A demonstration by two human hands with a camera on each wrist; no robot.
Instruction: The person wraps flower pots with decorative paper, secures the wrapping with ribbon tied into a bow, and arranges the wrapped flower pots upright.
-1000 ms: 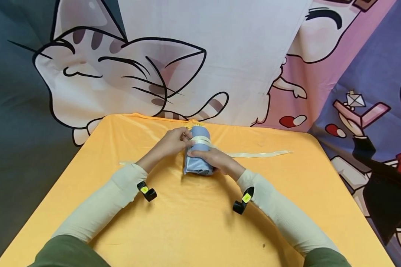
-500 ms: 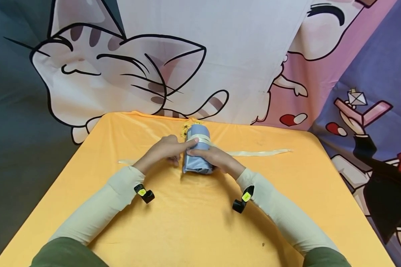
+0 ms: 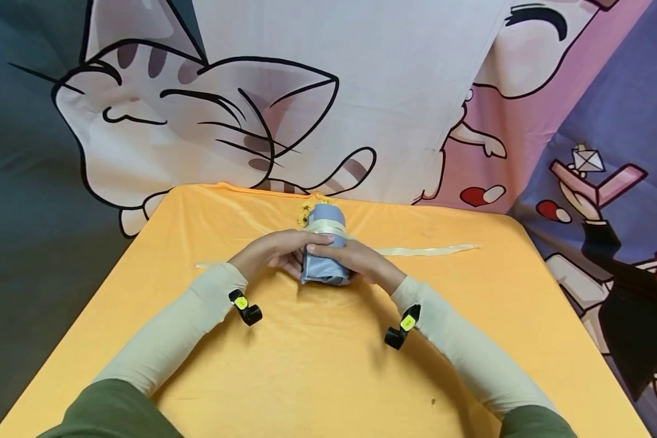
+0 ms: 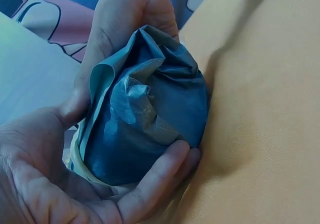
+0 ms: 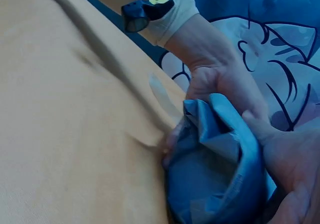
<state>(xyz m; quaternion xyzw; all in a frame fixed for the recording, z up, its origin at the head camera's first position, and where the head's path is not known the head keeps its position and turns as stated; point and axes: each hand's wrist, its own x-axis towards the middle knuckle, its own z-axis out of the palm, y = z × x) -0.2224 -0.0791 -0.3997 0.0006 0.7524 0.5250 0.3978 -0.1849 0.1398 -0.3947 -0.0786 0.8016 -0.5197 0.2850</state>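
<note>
A bouquet wrapped in blue paper (image 3: 326, 271) lies on the table, its folded bottom end toward me. Yellow flowers (image 3: 303, 214) peek out at its far end. Cream ribbon (image 3: 328, 227) runs round the middle of the wrap. My left hand (image 3: 278, 248) grips the bouquet from the left, thumb across the top. From the right, my right hand (image 3: 362, 260) holds it too, its thumb just nearer to me than the other. In the left wrist view, left fingers (image 4: 155, 181) curl against the crumpled paper base (image 4: 145, 104). The right wrist view shows the paper folds (image 5: 215, 159) between both hands.
One ribbon tail (image 3: 427, 250) stretches right across the yellow tablecloth (image 3: 306, 365); another short end (image 3: 205, 265) shows at the left. A cloth backdrop with a cartoon cat (image 3: 159, 140) hangs behind the table's far edge.
My left hand was at the ribbon with fingertips together, then drew back with its index finger on the wrap. Now it grips the bouquet's left side. The right hand has kept its hold.
</note>
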